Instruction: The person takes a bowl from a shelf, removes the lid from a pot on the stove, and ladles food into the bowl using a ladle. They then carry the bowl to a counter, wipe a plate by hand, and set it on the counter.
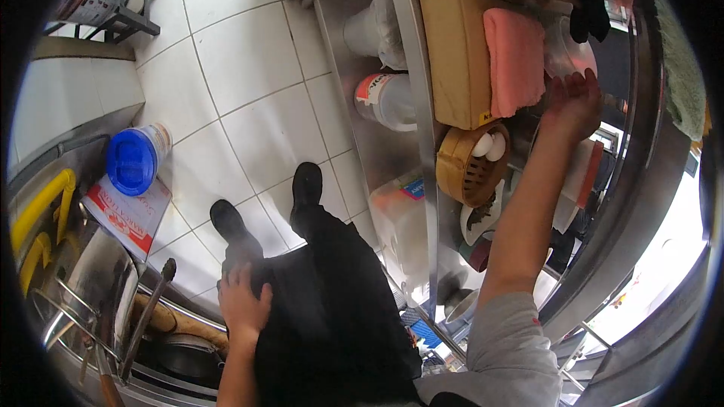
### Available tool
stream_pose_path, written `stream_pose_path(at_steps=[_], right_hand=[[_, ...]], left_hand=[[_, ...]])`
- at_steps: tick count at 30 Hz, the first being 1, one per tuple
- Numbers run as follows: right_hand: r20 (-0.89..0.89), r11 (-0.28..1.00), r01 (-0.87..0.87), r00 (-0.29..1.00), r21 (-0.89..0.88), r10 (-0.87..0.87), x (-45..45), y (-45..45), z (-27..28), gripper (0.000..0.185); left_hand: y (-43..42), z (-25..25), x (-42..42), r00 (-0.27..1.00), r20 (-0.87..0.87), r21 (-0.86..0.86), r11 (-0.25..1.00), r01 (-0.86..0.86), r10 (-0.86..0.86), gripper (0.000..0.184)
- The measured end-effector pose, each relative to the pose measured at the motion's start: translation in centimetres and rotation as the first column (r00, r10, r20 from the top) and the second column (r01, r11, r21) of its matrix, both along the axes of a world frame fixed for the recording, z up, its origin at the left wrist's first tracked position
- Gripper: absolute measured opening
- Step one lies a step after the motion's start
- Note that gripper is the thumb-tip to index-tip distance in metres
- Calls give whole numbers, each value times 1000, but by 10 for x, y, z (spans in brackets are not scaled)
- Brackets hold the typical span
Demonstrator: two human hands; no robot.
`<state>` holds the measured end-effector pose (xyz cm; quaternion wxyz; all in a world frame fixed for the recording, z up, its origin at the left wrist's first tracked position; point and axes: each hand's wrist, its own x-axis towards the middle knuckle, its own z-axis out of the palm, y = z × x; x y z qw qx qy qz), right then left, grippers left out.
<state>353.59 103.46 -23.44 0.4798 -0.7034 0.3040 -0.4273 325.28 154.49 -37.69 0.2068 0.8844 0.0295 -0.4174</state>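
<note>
My right hand [575, 105] reaches over the metal shelf, its fingers apart at the near edge of a clear plastic container [571, 51]. Beside that container lies a folded pink cloth [515, 62], against a brown cardboard box [455, 60]. Closer to my forearm, a round bamboo steamer [460, 166] holds white eggs [489, 146]. Down by my thigh hangs my left hand [245, 301], fingers spread and holding nothing.
To the left, a tub with a blue lid [132, 161] stands by a red-and-white printed package [130, 211]. Tongs [149, 316] lie over the metal counter with a dark pan [185, 358]. A labelled plastic jar [386, 101] sits on the lower shelf.
</note>
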Motion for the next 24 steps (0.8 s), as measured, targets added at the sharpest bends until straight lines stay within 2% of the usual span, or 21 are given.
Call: stream_pose_path(at_steps=[2,5,8,9,12,13,15,17,19,21,22,24], right_hand=[[-89,972,30,995,-233,-52,10,-8,-4,26],[-315,779,-115,942,-617,-111,11,-37,-10,28],[-354,721,-130,920,-680,-168,20,-52,-13,27],[-342,629,-137,915,-765,-216,24,-44,-8,28],[-306,455,-116,877,-883,-370,33,-51,-4,32],[-325,452,-93,822,-887,-468,41,-53,1,33],[-351,438,-44,670,-898,-654,56,-66,9,36],[-322,348,-64,564,-935,-760,76,-128,10,37],[-287,319,-37,542,-947,-790,93,-158,4,38],[-225,345,77,624,-935,-748,119,-182,8,38],[-252,324,9,609,-946,-752,128,-192,11,38],[-302,281,-127,565,-951,-768,139,-213,21,38]], left_hand=[[1,-2,1,1000,-11,-13,1000,-4,4,56],[6,-3,-3,1000,1,-20,1000,-6,6,55],[15,-6,-7,998,-40,-57,997,-55,53,54],[18,-9,-9,997,-56,-42,998,-51,49,54],[28,-6,3,992,-112,-17,998,-59,56,54],[29,0,15,984,-171,5,999,-45,45,53],[35,-1,19,985,-149,16,996,-90,91,53],[35,-12,38,983,-109,0,989,-146,145,50],[33,-18,57,977,-77,-35,979,-201,198,45],[28,-42,74,979,11,-40,978,-203,203,47],[24,-57,84,977,56,-47,978,-204,206,47],[12,-79,108,976,39,-21,977,-212,212,49]])
